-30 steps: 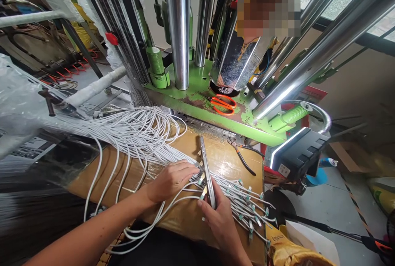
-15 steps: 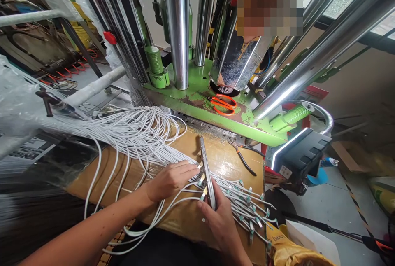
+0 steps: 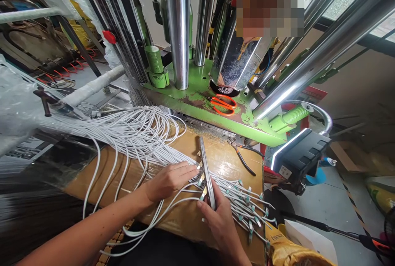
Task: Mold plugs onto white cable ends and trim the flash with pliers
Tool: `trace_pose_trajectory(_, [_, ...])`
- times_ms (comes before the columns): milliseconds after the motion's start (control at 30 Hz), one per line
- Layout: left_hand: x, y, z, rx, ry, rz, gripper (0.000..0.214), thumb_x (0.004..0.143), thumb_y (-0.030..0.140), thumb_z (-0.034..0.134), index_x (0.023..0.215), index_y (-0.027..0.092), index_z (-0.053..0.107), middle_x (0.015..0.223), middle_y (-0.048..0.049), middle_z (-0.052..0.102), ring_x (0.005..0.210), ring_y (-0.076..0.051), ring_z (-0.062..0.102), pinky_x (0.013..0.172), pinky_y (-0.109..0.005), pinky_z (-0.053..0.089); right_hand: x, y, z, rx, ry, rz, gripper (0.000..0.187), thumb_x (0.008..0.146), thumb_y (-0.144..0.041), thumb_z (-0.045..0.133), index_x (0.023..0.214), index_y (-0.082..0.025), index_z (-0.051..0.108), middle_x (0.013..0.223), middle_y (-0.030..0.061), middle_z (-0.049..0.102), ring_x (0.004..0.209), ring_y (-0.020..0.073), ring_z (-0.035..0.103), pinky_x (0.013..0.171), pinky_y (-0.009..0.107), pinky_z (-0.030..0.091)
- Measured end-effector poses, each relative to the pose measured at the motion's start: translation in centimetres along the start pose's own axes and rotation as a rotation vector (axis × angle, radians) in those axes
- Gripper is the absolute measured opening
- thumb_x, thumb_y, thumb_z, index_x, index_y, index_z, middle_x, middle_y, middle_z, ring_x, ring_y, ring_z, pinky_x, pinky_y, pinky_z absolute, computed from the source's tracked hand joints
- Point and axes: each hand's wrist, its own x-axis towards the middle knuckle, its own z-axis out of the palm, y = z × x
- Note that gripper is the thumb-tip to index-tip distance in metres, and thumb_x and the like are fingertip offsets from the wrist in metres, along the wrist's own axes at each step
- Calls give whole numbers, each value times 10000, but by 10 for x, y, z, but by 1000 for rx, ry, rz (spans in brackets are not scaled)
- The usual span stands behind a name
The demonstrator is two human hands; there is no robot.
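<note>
A long narrow metal bar (image 3: 206, 170) lies on the cardboard-covered bench (image 3: 228, 161). My right hand (image 3: 219, 221) grips its near end between thumb and fingers. My left hand (image 3: 169, 181) rests on a bundle of white cables (image 3: 135, 134), its fingertips pinching a cable end against the left side of the bar. Several cable ends with small teal and metal connectors (image 3: 247, 206) fan out to the right of the bar.
A green machine base (image 3: 197, 93) with chrome columns (image 3: 179, 27) rises behind the bench. Orange-handled scissors (image 3: 224, 104) lie on it. Black pliers (image 3: 243, 159) lie on the bench. A black lamp head (image 3: 298, 155) sits at right. Another person stands behind the machine.
Almost nothing has moved. My left fingertips have shifted slightly along the bar with the cable end; my right hand keeps its grip.
</note>
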Motion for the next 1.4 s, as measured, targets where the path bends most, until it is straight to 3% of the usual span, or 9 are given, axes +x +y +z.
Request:
trace_pose_trajectory(333, [11, -2, 0, -129, 60, -27, 304, 956, 111, 380, 1140, 117, 622, 1013, -130, 723, 934, -219, 676, 886, -390, 551, 1, 4, -4, -55, -23, 4, 650, 774, -268, 637, 1393, -169, 467, 742, -51, 483, 670, 124, 382, 677, 234, 389])
trace_pose_trajectory(433, [15, 0, -5, -370, 56, -368, 266, 926, 158, 493, 1152, 169, 632, 1026, -93, 717, 921, -196, 673, 862, -343, 551, 1, 2, -3, -37, -25, 31, 657, 771, -281, 634, 1393, -157, 463, 739, -49, 481, 663, 122, 373, 654, 233, 382])
trace_pose_trajectory(567, [8, 9, -18, -808, 80, -938, 571, 798, 213, 651, 1340, 173, 474, 1209, -126, 643, 907, -193, 665, 762, -304, 566, 0, 0, 0, -12, -6, 69, 674, 749, -273, 636, 1388, -142, 467, 708, -56, 469, 632, 115, 362, 613, 225, 376])
trace_pose_trajectory(733, [-4, 20, -25, -969, 207, -1160, 253, 806, 334, 673, 993, 173, 729, 1242, -93, 649, 1181, -258, 569, 1058, -390, 419, 0, 2, 0, 14, -7, 53, 661, 749, -264, 640, 1384, -171, 479, 701, -58, 454, 623, 112, 374, 592, 218, 392])
trace_pose_trajectory(867, [9, 14, -50, -1121, 436, -1233, 360, 761, 361, 731, 1060, 165, 685, 824, -42, 721, 812, -192, 673, 796, -319, 545, -1, 3, -12, 44, -5, 111, 682, 739, -301, 682, 1382, -192, 484, 683, -64, 445, 573, 94, 357, 510, 201, 369])
trace_pose_trajectory(967, [28, 4, -72, -1183, 580, -1177, 385, 747, 333, 748, 1055, 172, 582, 656, 17, 671, 568, -124, 608, 584, -235, 505, -1, 4, -26, 85, -18, 128, 745, 709, -328, 730, 1387, -160, 471, 634, -79, 422, 512, 73, 321, 444, 186, 309])
trace_pose_trajectory(1033, [36, -1, -74, -1073, 471, -1104, 345, 768, 323, 730, 1015, 182, 535, 642, 22, 675, 538, -119, 591, 534, -214, 472, -1, 6, -32, 143, -53, 155, 761, 710, -339, 742, 1394, -163, 457, 608, -93, 394, 470, 58, 280, 407, 179, 260])
trace_pose_trajectory(1200, [36, -4, -37, -552, 41, -759, 215, 891, 257, 582, 1090, 183, 552, 690, 13, 710, 592, -134, 635, 574, -220, 463, 0, 13, -34, 251, -111, 181, 795, 728, -344, 748, 1427, -195, 401, 568, -112, 378, 422, 43, 245, 374, 170, 234])
trace_pose_trajectory(1400, [26, -18, -11, -251, 0, -208, 242, 953, 165, 464, 1046, 157, 687, 970, -76, 753, 883, -183, 697, 799, -275, 522, 2, 22, -33, 240, -108, 161, 797, 727, -376, 760, 1420, -197, 410, 577, -106, 410, 424, 41, 246, 371, 168, 237])
